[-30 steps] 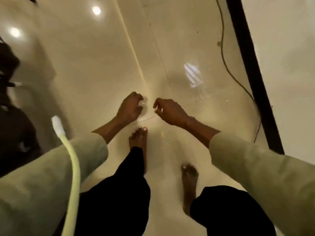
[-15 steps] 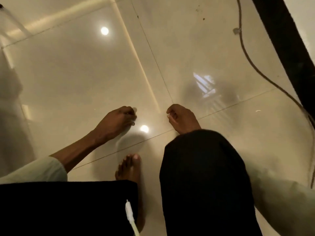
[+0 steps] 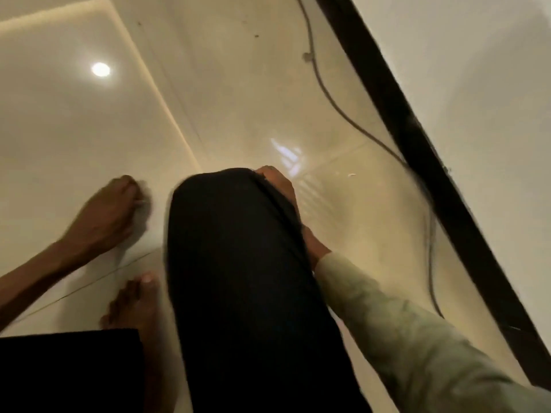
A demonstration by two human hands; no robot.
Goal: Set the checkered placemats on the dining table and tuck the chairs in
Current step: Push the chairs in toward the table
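Observation:
No placemat, table or chair is in view; I look straight down at a glossy cream tiled floor [image 3: 74,138]. My left hand [image 3: 110,210] hangs low over the floor with its fingers curled in, blurred, and nothing visible in it. My right hand [image 3: 280,186] is half hidden behind my raised knee in black trousers [image 3: 238,248]; its knuckles look curled and I see nothing held. A pale green sleeve [image 3: 402,338] covers my right forearm.
My bare foot [image 3: 134,302] stands on the tiles beside the knee. A dark cable [image 3: 328,93] trails along the floor at the right, next to a black skirting strip [image 3: 417,138] below a pale wall [image 3: 483,70]. A ceiling light reflection [image 3: 100,69] shines on the floor.
My knee has risen into the middle of the view and now covers much of my right hand. Both hands stay low with curled fingers. The white cable end seen earlier has left the view.

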